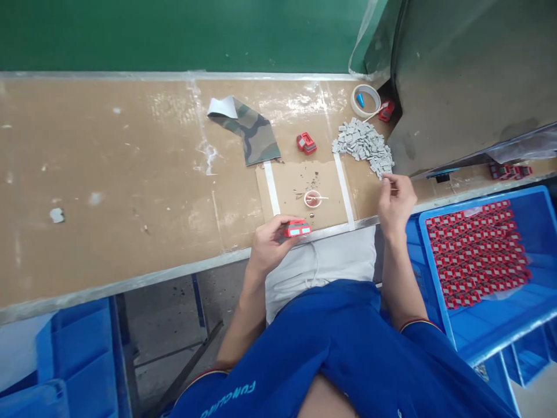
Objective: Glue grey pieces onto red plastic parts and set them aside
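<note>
My left hand [272, 242] grips a small red toy car part [298, 228] with two pale blue window-like patches, just above the table's front edge. My right hand [397, 203] is at the lower edge of a pile of small flat grey pieces [365, 142], thumb and fingers pinched together. Whether a piece is between those fingertips is too small to tell. Between the hands, a small round cup [313, 199] of reddish-brown content has a thin white stick lying across it. Beyond it rest red toy car parts [307, 143].
A camouflage cloth strip [256, 136] lies behind the cardboard sheet [287, 191]. At the back right are a tape roll [365, 93], a blue cap [360, 100] and another red part [386, 110]. A blue crate [539, 255] with rows of red parts stands to the right, below a metal housing [470, 75].
</note>
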Available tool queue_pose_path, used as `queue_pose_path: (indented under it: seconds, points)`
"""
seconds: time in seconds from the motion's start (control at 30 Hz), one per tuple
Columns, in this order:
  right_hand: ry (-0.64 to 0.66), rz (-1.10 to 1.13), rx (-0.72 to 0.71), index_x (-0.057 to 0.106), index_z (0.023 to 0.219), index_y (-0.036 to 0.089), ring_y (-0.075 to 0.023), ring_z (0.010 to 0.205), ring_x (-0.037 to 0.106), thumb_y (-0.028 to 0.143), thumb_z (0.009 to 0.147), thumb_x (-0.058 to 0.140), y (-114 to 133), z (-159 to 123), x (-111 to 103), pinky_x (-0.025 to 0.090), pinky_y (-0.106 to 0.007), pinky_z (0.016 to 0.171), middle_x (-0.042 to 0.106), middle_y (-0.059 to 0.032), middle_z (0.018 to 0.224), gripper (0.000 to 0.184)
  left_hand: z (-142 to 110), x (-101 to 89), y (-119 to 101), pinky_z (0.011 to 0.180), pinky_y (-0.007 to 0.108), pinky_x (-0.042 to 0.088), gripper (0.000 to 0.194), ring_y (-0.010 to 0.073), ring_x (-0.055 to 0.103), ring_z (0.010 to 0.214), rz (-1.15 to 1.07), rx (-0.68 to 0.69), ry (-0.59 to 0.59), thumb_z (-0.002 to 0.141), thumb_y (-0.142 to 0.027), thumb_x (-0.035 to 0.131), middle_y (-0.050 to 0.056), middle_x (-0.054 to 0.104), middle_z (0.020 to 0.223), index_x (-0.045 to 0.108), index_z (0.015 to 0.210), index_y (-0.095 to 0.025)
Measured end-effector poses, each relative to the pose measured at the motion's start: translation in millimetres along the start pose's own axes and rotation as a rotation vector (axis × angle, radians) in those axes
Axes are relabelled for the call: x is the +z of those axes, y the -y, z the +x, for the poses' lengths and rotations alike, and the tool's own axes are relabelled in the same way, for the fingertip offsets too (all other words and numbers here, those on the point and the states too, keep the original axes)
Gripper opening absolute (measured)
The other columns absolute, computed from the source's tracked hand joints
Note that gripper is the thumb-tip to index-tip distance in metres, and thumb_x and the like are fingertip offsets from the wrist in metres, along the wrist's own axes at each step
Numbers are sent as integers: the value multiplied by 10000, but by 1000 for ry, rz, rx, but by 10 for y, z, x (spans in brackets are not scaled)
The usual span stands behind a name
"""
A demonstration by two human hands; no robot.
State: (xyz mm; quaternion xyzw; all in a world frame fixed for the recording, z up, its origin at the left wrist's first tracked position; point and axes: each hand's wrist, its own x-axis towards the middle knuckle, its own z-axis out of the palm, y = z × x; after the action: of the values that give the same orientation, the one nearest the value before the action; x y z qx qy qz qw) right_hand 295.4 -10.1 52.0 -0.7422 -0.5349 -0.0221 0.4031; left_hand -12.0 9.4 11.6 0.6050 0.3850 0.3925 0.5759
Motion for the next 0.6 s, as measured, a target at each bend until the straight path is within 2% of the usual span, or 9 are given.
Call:
queue_pose_path:
  seconds: [0.03, 0.1, 0.2, 0.4, 0.6]
  points:
    - [-12, -79, 9, 743, 1041, 189, -230, 906, 703, 307, 1018, 510, -150, 34, -94, 587, -363, 802, 751, -114, 1003, 263, 2, 0, 3, 824, 304, 643, 399, 208, 801, 900, 3, 0, 2, 816, -422, 887, 94, 830, 1067, 755, 1113, -191]
    - [65, -168, -24, 753, 1063, 188, -250, 951, 713, 223, 965, 516, -394, 74, -219, 593, -390, 867, 764, -121, 1040, 259, 6, 1, 7, 824, 309, 645, 400, 213, 801, 899, -1, 0, 8, 816, -425, 887, 94, 830, 1060, 756, 1114, -193]
    - [182, -212, -86, 758, 1107, 201, -272, 1049, 711, 168, 920, 522, -573, 83, -250, 584, -420, 962, 766, -123, 1138, 303, 9, 6, 9, 822, 307, 651, 409, 212, 801, 899, -22, 2, 12, 809, -422, 893, 91, 828, 1052, 752, 1113, -188]
    - [253, -296, -55, 752, 1121, 187, -306, 973, 694, 203, 933, 555, -573, 35, -202, 575, -459, 915, 726, -149, 1087, 272, 6, 13, 5, 840, 298, 649, 384, 201, 801, 912, -38, 15, 17, 812, -386, 895, 87, 824, 1059, 746, 1104, -186]
    - [332, -257, -138, 762, 1065, 195, -295, 976, 690, 215, 961, 555, -569, -51, -363, 573, -441, 905, 718, -140, 1037, 233, -3, 13, 6, 835, 288, 634, 366, 194, 790, 905, -24, 23, 21, 829, -381, 881, 84, 820, 1050, 750, 1112, -188]
